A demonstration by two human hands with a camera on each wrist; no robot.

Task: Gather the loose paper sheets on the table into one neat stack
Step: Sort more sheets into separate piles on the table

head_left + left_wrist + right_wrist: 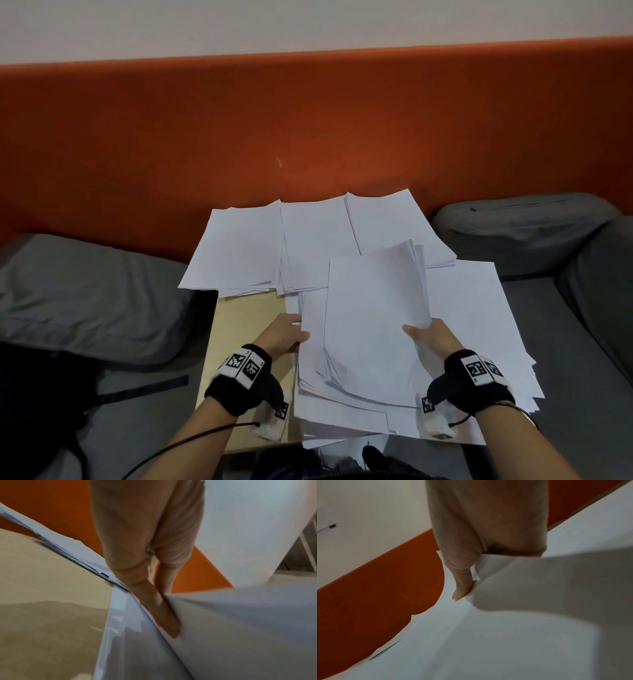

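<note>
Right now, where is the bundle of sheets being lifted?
Head view, centre-right: the bundle is held by the right hand over the near pile.

Left hand (pixel 283 334) fingers hidden under the sheets (pixel 373 329) — grip unclear.

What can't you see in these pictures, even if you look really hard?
- Left hand fingers: in the head view they slip under the near pile of paper.
- Right hand fingers: hidden behind the held sheets; only the thumb shows in the right wrist view.
- Number of sheets: edges too thin and blurred.
- Table: mostly covered by paper.
</note>
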